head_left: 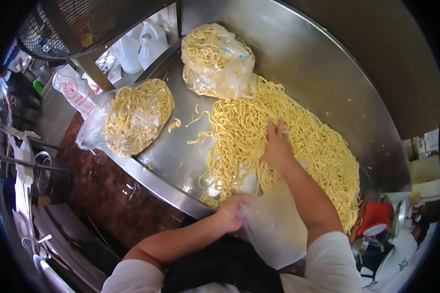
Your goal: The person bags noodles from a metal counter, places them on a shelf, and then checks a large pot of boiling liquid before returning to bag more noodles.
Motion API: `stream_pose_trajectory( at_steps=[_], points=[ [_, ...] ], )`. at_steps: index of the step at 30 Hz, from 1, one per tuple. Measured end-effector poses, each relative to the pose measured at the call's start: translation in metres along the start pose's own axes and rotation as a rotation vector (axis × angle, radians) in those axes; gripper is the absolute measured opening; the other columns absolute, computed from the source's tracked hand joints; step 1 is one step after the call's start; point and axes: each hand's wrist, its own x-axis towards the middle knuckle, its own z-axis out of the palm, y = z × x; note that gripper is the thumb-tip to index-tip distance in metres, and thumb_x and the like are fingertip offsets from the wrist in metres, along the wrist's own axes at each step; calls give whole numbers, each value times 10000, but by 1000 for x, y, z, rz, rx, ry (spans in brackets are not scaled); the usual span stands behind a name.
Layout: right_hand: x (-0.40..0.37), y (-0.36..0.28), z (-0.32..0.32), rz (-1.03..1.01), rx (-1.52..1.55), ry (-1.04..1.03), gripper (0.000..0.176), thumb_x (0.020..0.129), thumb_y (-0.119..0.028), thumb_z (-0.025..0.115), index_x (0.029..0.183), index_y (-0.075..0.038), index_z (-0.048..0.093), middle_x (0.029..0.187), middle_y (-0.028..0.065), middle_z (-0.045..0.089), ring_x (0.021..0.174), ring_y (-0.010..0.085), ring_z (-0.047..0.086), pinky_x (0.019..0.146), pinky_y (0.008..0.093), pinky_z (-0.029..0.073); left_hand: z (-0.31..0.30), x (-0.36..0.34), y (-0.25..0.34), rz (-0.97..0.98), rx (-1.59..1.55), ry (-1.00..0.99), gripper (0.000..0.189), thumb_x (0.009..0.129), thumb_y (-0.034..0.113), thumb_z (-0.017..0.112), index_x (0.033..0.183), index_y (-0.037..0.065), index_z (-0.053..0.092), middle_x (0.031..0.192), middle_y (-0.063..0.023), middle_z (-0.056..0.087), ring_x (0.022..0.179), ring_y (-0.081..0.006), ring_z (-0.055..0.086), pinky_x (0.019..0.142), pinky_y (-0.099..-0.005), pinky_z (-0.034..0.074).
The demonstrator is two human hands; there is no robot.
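A large heap of thick yellow noodles (322,151) is spread over the steel table (298,44). My right hand (278,146) rests on the heap, fingers stretched and apart, the tips partly among the strands. Nearer my body, my left hand (232,212) is closed on the edge of a clear plastic bag (276,224), which hangs down below the table's front edge between my forearms. Two filled bags of noodles stand on the table: one bag (220,63) touches the far end of the heap, and another bag (139,117) lies at the left edge.
A few loose noodles (174,125) lie between the bags. A fan (68,29) stands at upper left, near white plastic jugs (128,52) and a printed plastic bag (73,90). Beyond the table's left edge is a reddish-brown floor (102,195). At right sits a red container (376,217) among utensils.
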Motion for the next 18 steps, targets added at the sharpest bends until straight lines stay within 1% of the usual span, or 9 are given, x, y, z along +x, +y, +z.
stream_pose_trajectory(
  at_steps=[2,5,7,10,12,13,15,17,18],
  points=[
    [46,9,0,-6,22,55,1180,563,-275,865,1503,-140,163,1543,269,45,1314,441,365,1009,467,425,-2,8,15,78,-94,-78,535,1015,415,292,1191,1,583,1172,-144,632,1089,-293,598,986,-448,449],
    [72,13,-5,5,215,111,877,587,-203,827,1371,-102,446,1420,295,369,1202,376,518,965,403,466,1,15,35,143,-135,-60,479,1012,405,313,1074,15,584,1048,-149,646,973,-298,633,870,-452,520],
    [71,15,-19,102,418,61,574,613,-157,783,1157,-59,627,1137,232,633,1039,315,632,882,356,509,6,18,40,167,-145,-33,481,1012,409,308,1047,20,589,1031,-145,649,958,-297,634,850,-442,528],
    [70,33,-30,98,659,109,505,660,-216,759,1115,-36,633,971,158,691,935,287,663,853,384,511,2,31,46,146,-199,-54,478,1011,417,308,1013,26,582,943,-126,638,859,-296,635,796,-417,543],
    [31,26,-66,-38,883,142,466,686,-175,739,1120,-42,633,984,149,690,914,265,666,839,373,515,-27,56,43,46,-314,-511,478,1009,425,299,969,24,555,867,-111,600,730,-270,604,711,-403,540],
    [12,24,-85,-184,1111,191,431,712,-135,719,1125,-48,632,997,140,688,893,243,669,825,362,519,-21,51,44,37,-312,-513,478,1009,425,299,969,24,555,867,-111,600,730,-270,604,711,-403,540],
    [-24,24,-86,-128,785,126,406,744,-96,708,1136,-39,620,1027,107,688,945,223,656,851,349,506,5,33,55,132,-263,-311,393,1010,337,309,848,50,522,765,-64,570,648,-191,562,593,-329,515],
    [-69,15,-76,-532,567,-212,431,760,-135,726,1158,-26,606,1063,102,679,989,236,638,880,347,486,26,29,71,133,-301,-207,352,1003,310,335,844,54,516,752,-60,564,646,-189,565,586,-320,513],
    [-50,59,16,-630,498,-379,419,767,-222,730,1132,-42,633,1089,113,670,1008,244,625,890,346,475,33,28,79,142,-341,-95,311,996,283,360,841,59,511,739,-57,558,643,-187,568,580,-311,511]
  ],
)
